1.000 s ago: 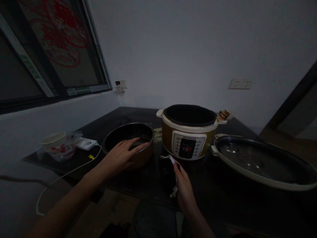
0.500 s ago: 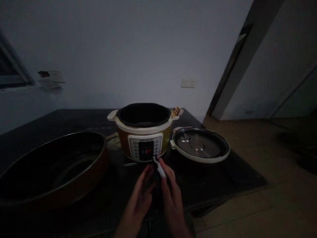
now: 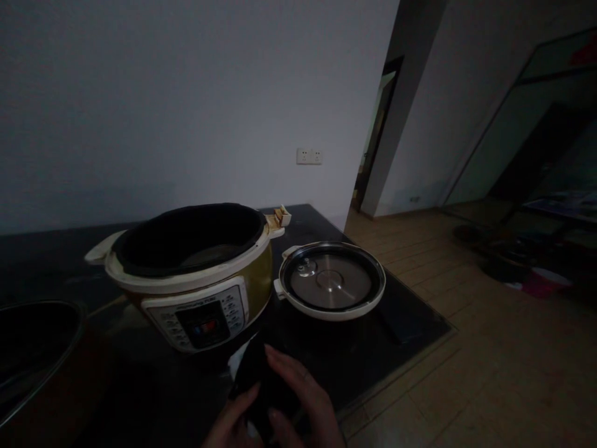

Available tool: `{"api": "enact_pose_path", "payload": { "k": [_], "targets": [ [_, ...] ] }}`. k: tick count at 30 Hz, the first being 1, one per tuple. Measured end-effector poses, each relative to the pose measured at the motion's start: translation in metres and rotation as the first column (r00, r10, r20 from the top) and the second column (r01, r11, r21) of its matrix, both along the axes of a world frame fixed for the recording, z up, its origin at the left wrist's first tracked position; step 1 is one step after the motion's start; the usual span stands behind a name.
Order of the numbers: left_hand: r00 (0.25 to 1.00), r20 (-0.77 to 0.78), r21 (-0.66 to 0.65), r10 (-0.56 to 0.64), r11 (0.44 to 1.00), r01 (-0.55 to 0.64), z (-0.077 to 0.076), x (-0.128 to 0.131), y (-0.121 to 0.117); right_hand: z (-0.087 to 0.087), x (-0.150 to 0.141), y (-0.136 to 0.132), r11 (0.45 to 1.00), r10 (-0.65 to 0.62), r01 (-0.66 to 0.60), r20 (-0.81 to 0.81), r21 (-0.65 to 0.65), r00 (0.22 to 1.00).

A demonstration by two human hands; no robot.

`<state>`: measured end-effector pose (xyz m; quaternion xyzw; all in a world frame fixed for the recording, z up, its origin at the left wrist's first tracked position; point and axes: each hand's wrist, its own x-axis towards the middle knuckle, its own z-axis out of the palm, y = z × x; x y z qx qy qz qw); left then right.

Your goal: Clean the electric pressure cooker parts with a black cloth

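Both hands are at the bottom centre, closed round a dark object with a white edge point(image 3: 256, 373); the dim light hides what kind of thing it is. My left hand point(image 3: 236, 414) grips it from the lower left, mostly cut off by the frame. My right hand point(image 3: 305, 392) has its fingers along the right side of it. Just beyond stands an electric pressure cooker point(image 3: 259, 270) with its top off, a dark inner pot inside and a button panel in front. Its round lid point(image 3: 331, 289) lies underside up to the right.
A large dark pan point(image 3: 65, 348) is partly in view at the left. The black table point(image 3: 373, 336) ends at the right, with tiled floor point(image 3: 420, 292) beyond. On the wall behind is a double socket point(image 3: 309, 156).
The view has swung right and come nearer to the cooker, so the pan slides off leftward. My hands have turned the dark object, and more of its dark face shows.
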<state>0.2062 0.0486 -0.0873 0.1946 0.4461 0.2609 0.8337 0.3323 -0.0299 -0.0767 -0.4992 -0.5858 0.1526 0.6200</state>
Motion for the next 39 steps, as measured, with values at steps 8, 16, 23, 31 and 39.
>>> {"api": "enact_pose_path", "payload": {
  "k": [8, 16, 23, 31, 39],
  "targets": [
    [0.997, 0.056, -0.123, 0.055, 0.991, -0.047, 0.045, 0.045, 0.026, 0.013, 0.094, -0.052, 0.791, -0.611, 0.586, -0.297, -0.177, 0.734],
    [0.990, 0.102, -0.089, 0.101, 0.992, -0.092, 0.056, 0.101, 0.040, 0.025, 0.182, -0.017, 0.729, -0.599, 0.670, -0.605, -0.141, 0.524],
    [0.991, 0.131, -0.005, 0.007, 1.000, -0.007, 0.050, 0.130, 0.049, 0.019, 0.219, 0.025, 0.817, -0.565, 0.500, -0.577, -0.289, 0.590],
    [0.995, 0.095, 0.030, 0.000, 1.000, -0.003, 0.044, 0.141, 0.052, 0.003, 0.228, 0.024, 0.838, -0.538, 0.464, -0.579, -0.288, 0.613],
    [0.998, 0.027, 0.116, 0.049, 0.992, -0.052, 0.038, 0.103, 0.018, -0.005, 0.174, -0.027, 0.817, -0.563, 0.488, -0.608, -0.307, 0.559]
  ]
}}
